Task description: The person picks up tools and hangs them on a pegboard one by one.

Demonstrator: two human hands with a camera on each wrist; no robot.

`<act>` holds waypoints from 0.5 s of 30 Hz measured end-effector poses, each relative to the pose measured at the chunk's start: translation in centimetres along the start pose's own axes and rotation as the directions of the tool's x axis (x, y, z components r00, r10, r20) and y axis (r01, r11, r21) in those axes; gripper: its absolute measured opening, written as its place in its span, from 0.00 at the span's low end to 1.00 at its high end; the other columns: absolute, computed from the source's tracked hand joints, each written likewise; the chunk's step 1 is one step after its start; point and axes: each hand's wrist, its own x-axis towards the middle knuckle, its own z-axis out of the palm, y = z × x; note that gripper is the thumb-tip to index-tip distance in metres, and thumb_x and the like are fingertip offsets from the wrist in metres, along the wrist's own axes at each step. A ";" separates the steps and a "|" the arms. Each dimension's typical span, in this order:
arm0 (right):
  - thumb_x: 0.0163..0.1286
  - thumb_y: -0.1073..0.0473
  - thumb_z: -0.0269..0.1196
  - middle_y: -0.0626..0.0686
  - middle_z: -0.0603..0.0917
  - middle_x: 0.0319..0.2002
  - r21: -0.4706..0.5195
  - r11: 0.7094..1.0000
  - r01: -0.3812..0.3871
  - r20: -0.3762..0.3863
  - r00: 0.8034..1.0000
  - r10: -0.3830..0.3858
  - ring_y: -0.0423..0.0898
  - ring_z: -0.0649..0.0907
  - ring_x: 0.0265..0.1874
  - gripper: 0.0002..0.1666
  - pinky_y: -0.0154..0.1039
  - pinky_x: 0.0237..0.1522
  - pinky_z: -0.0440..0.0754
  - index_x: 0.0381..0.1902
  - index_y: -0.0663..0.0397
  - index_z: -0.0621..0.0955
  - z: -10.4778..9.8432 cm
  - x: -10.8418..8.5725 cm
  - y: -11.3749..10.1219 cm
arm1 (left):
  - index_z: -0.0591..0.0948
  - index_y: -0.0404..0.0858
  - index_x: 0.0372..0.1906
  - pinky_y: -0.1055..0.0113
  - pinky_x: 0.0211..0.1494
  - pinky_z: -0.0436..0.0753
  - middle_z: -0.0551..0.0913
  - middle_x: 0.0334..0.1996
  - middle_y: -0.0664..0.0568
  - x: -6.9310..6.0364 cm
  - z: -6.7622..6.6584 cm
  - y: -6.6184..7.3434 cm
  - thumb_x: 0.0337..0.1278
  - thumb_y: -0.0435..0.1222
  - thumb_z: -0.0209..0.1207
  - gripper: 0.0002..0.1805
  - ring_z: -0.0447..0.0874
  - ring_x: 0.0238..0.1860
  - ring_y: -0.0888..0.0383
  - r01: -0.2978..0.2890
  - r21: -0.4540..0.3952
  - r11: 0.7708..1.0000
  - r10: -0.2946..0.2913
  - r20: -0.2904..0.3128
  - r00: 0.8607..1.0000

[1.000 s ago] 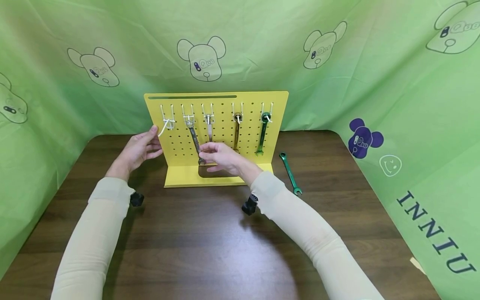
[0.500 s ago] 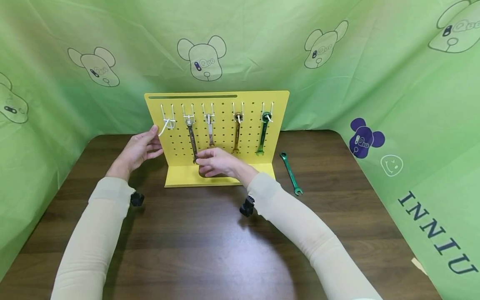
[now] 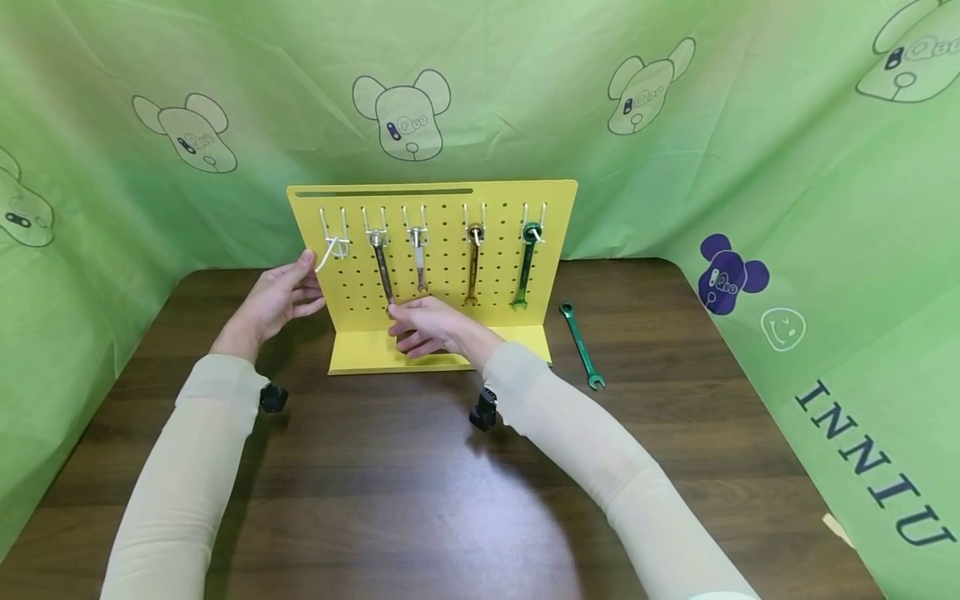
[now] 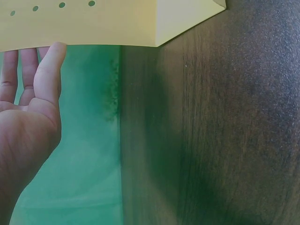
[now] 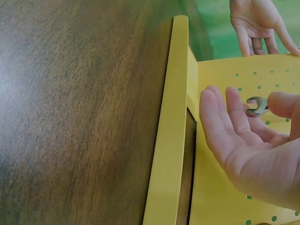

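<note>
My right hand pinches the lower end of a dark silver combination wrench between thumb and fingers. The wrench's upper end sits at the second hook from the left on a yellow pegboard. Its open jaw end shows by the thumb in the right wrist view; the other fingers are spread loosely. My left hand holds the pegboard's left edge, thumb at the edge and fingers partly hidden behind it. A smaller silver wrench, a bronze-coloured wrench and a green wrench hang on other hooks.
Another green wrench lies on the dark wooden table, right of the board. The leftmost white hook carries nothing and juts forward. A green printed curtain surrounds the table.
The dark wrench has swung from a tilt to nearly upright and risen slightly against the board. My right hand has moved a little left with its lower end. The left hand stays put.
</note>
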 end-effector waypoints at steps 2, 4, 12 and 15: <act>0.81 0.45 0.54 0.63 0.80 0.61 0.011 1.000 -0.014 0.004 1.000 0.014 0.62 0.82 0.56 0.34 0.52 0.55 0.87 0.75 0.58 0.65 0.1 0.2 0.0 | 0.86 0.42 0.39 0.63 0.55 0.87 0.81 0.39 0.49 0.0 0.0 0.0 0.65 0.56 0.62 0.21 0.83 0.43 0.56 -0.002 0.000 1.000 0.002 0.000 1.000; 0.81 0.45 0.53 0.63 0.80 0.61 0.022 0.999 -0.028 0.005 1.000 0.028 0.62 0.83 0.55 0.34 0.52 0.54 0.87 0.75 0.57 0.65 0.1 0.4 0.1 | 0.86 0.42 0.39 0.63 0.55 0.87 0.81 0.39 0.49 0.0 0.0 0.0 0.65 0.56 0.62 0.21 0.83 0.43 0.56 -0.001 0.001 1.000 0.001 0.001 1.000; 0.83 0.47 0.51 0.63 0.81 0.60 0.024 0.999 -0.036 0.025 0.999 0.035 0.60 0.84 0.53 0.30 0.51 0.53 0.88 0.73 0.57 0.69 -0.4 0.6 0.5 | 0.86 0.42 0.39 0.63 0.54 0.87 0.81 0.39 0.49 0.0 0.0 0.0 0.65 0.55 0.61 0.20 0.84 0.43 0.56 -0.003 -0.002 1.000 0.003 0.004 1.000; 0.83 0.48 0.51 0.63 0.81 0.60 0.017 0.999 -0.031 0.040 0.999 0.030 0.59 0.84 0.53 0.30 0.51 0.54 0.87 0.74 0.58 0.67 -0.5 0.5 0.6 | 0.86 0.42 0.38 0.63 0.55 0.87 0.81 0.39 0.49 0.0 0.0 0.0 0.65 0.56 0.61 0.20 0.84 0.42 0.56 -0.004 0.001 1.000 0.004 0.003 1.000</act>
